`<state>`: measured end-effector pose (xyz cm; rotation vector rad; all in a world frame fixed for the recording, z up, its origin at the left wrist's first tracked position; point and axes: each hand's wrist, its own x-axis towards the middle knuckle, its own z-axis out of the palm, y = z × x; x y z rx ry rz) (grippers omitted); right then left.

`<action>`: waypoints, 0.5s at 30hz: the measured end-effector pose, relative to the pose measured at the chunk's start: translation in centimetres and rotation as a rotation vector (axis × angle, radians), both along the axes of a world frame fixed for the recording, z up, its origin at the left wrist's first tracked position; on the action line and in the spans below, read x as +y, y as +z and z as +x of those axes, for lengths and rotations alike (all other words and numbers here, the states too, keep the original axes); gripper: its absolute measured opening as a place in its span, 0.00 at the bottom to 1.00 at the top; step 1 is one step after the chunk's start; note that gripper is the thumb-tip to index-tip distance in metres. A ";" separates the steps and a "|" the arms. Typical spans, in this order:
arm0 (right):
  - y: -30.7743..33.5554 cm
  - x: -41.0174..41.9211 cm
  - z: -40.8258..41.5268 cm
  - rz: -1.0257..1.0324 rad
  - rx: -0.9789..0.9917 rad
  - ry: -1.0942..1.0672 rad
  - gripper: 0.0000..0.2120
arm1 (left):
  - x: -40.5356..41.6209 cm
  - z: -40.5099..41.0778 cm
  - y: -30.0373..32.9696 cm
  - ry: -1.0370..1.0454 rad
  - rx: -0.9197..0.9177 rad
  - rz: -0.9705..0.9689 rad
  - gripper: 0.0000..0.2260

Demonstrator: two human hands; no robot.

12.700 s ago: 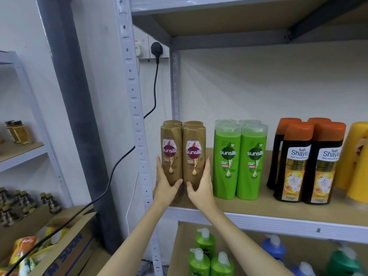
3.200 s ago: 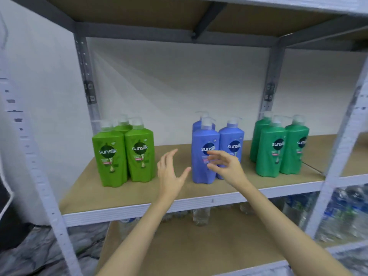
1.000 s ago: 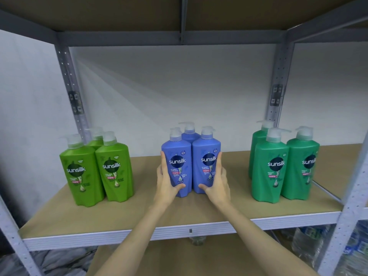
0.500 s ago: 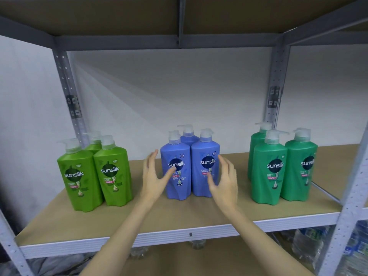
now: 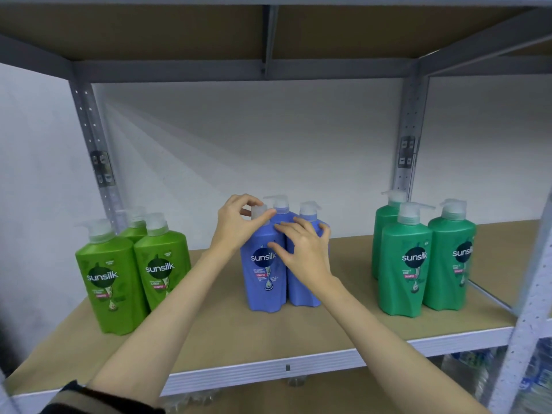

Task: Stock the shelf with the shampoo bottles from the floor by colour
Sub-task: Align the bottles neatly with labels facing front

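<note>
Pinching the front blue bottle's pump with left hand, right hand flat at 3 o'clock, we judge shelf sorting nearly done.

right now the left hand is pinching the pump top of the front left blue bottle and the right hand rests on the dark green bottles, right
Not quite. In the head view the right hand rests on the blue bottles, not the dark green bottles. The left hand does pinch the pump top of the front left blue one.
</note>
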<state>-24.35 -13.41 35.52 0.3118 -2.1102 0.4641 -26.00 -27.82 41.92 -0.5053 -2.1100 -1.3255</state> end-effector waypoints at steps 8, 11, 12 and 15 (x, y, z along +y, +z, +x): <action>-0.5 -0.3 -0.1 -0.081 -0.003 0.029 0.18 | -0.4 0.1 0.2 -0.062 -0.139 0.081 0.05; -0.4 -0.3 -0.1 -0.080 0.014 0.021 0.18 | -1.2 0.1 0.0 -0.129 -0.150 0.104 0.07; -0.5 -0.3 -0.1 -0.078 0.016 0.021 0.19 | -1.6 0.0 0.0 -0.166 -0.162 0.120 0.08; -0.6 -0.4 0.1 -0.079 0.009 0.032 0.21 | -2.3 -0.1 -0.3 -0.272 -0.203 0.164 0.10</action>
